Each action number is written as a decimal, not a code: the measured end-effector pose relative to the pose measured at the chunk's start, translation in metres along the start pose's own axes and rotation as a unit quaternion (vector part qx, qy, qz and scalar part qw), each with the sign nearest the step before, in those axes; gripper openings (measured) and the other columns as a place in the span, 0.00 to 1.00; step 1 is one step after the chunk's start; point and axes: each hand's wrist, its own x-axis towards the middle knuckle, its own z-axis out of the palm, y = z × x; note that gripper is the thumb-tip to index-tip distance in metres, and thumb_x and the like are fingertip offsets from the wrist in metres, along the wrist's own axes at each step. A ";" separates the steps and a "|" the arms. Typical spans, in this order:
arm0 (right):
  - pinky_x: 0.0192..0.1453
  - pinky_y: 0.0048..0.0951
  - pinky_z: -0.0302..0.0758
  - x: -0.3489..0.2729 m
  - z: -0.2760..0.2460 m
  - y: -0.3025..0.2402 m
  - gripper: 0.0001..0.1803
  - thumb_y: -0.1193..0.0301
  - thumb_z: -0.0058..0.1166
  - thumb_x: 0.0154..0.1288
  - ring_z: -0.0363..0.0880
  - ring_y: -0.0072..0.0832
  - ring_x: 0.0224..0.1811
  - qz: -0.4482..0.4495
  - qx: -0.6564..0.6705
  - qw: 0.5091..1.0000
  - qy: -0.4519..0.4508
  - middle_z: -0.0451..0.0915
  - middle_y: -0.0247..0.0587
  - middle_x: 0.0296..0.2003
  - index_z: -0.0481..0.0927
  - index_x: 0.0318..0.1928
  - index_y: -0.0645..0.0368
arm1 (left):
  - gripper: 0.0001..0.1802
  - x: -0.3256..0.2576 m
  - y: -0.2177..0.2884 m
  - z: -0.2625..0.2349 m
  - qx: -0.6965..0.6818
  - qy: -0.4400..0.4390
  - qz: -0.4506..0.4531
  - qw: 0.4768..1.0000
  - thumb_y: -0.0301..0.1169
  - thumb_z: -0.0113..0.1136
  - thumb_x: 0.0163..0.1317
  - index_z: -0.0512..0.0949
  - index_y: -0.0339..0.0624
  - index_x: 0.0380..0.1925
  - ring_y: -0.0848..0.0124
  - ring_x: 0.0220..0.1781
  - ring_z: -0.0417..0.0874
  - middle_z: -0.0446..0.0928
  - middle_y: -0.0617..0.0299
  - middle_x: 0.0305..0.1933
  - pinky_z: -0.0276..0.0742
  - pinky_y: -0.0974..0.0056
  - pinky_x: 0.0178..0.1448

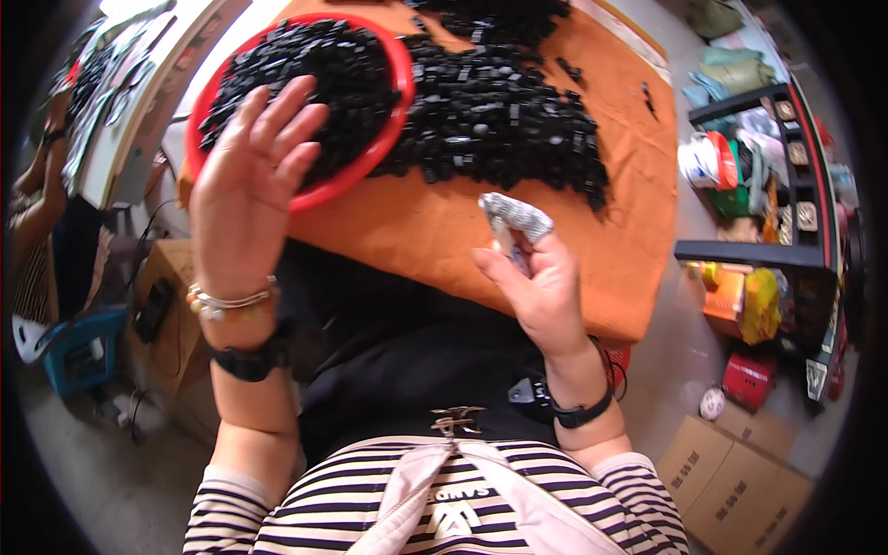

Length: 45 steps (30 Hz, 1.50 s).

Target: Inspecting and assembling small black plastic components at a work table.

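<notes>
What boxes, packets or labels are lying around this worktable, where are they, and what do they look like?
Cardboard boxes: floor, lower right; brown, flat-topped, dark print.
Yellow packet: lower shelf at right; bright yellow, crumpled.
Orange box: beside the yellow packet; rectangular.
Red box: floor under the shelf; small, red.
White tub: upper shelf at right; white with a red rim.
No screens or signs show.

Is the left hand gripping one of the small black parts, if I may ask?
No, the left hand is open with fingers spread, hovering at the red bowl of black parts.
</notes>
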 end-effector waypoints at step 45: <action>0.41 0.13 0.66 0.009 -0.001 -0.020 0.31 0.77 0.57 0.58 0.69 0.13 0.35 0.004 -0.043 0.994 -0.097 0.71 0.30 0.35 0.60 0.62 0.63 | 0.15 -0.052 -0.058 0.043 -0.101 -0.076 -0.351 0.928 0.32 0.46 0.65 0.63 0.43 0.50 0.80 0.24 0.68 0.69 0.65 0.26 0.66 0.74 0.25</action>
